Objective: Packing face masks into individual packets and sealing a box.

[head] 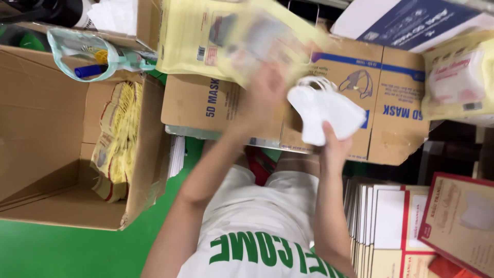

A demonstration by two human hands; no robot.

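Right hand (334,146) gripping white masks (324,110), long axis tilted, left hand (262,100) on yellow pouch (206,41)

White masks (324,110), pale yellow pouch (231,41), brown carton (46,134), green floor (62,252).

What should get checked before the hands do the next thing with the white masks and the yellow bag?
1. Right hand grips the stack of white masks: ok.
2. Left hand holds the yellow pouch: ok, though blurred by motion.
3. Pouch mouth open to take the masks: cannot tell.
4. Masks stacked evenly: cannot tell, edges blurred.
5. Open cardboard box on the person's left has room beside its filled yellow packs: ok.
6. Flat cartons stacked near the right arm: ok.
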